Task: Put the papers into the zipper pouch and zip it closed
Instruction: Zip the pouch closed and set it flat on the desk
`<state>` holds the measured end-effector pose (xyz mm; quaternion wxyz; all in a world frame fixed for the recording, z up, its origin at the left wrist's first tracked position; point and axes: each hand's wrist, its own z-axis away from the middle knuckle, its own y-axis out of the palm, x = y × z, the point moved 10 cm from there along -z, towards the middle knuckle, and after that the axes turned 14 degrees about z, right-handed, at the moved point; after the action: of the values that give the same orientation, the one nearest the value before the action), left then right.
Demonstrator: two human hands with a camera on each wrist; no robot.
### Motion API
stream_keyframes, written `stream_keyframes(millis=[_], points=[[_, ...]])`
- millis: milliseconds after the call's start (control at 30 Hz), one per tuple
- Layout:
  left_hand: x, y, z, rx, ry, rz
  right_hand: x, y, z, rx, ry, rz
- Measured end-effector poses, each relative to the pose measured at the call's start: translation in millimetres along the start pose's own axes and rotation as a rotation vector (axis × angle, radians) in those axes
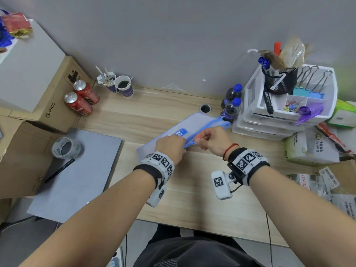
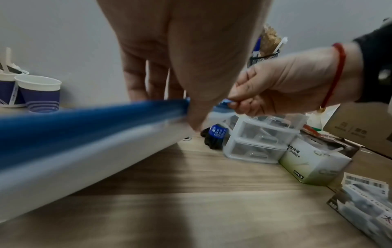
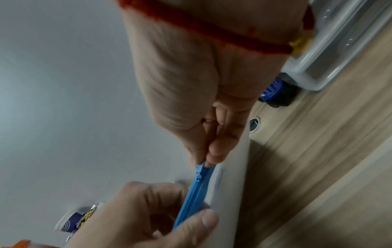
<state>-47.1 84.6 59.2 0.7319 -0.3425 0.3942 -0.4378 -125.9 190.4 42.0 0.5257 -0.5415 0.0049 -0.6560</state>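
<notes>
A translucent zipper pouch (image 1: 194, 122) with blue edging is held tilted above the wooden desk (image 1: 192, 189), white paper showing through its side (image 2: 84, 156). My left hand (image 1: 171, 147) grips the pouch's zipper edge (image 2: 95, 115) near its left end, thumb on the near side. My right hand (image 1: 210, 140) pinches the zipper pull (image 3: 201, 167) between thumb and forefinger, right beside the left hand. The blue zipper tape (image 3: 191, 198) runs closed between the two hands. Beyond the right hand the zipper gapes apart toward the far end (image 1: 215, 123).
White stacked drawers (image 1: 269, 120) and two blue-capped bottles (image 1: 231, 105) stand just past the pouch's far end. Paper cups (image 1: 119, 83) and red cans (image 1: 82, 97) sit at the back left. A grey laptop (image 1: 77, 174) carries a tape roll (image 1: 66, 148). Boxes and packets (image 1: 312, 149) crowd the right.
</notes>
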Motion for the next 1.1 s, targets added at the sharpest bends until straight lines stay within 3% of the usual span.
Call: stream_keyframes(millis=[100, 233, 333, 400, 500, 633, 700, 800, 900, 999, 1099], points=[[3.2, -1.0, -1.8, -0.030, -0.007, 0.015, -11.7, -19.9, -2.8, -0.100, 0.018, 0.124], [26.6, -3.4, 0.6, -0.017, -0.037, -0.002, -72.4, -74.1, -1.3, -0.290, 0.228, 0.241], [24.9, 0.7, 0.7, 0.033, -0.035, 0.057, -100.2, -82.8, 5.3, -0.338, 0.316, 0.248], [18.5, 5.7, 0.0, 0.052, -0.029, 0.119, -100.4, -73.6, 8.3, -0.375, 0.330, 0.131], [21.0, 16.5, -5.7, 0.051, -0.095, 0.333, -102.3, -34.9, 7.4, -0.257, 0.407, -0.164], [18.4, 41.9, -13.8, 0.115, -0.206, 0.758, -83.0, 52.1, 25.6, 0.255, 0.439, -0.310], [17.4, 55.4, -14.4, 0.166, -0.220, 0.846, -76.7, 81.3, 37.3, 0.407, 0.426, -0.312], [46.8, 64.1, -12.8, 0.118, -0.272, 0.732, -98.2, 98.2, 35.2, 0.392, 0.486, -0.263], [115.7, 86.4, -5.2, 0.069, -0.507, 0.628, -121.8, 104.0, 33.6, 0.383, 0.568, -0.128], [173.1, 109.9, 18.2, 0.133, -0.781, 0.557, -129.6, 114.3, 31.9, 0.415, 0.587, -0.040], [193.6, 134.5, 28.6, 0.209, -0.881, 0.649, -125.2, 131.0, 24.4, 0.450, 0.561, -0.056]])
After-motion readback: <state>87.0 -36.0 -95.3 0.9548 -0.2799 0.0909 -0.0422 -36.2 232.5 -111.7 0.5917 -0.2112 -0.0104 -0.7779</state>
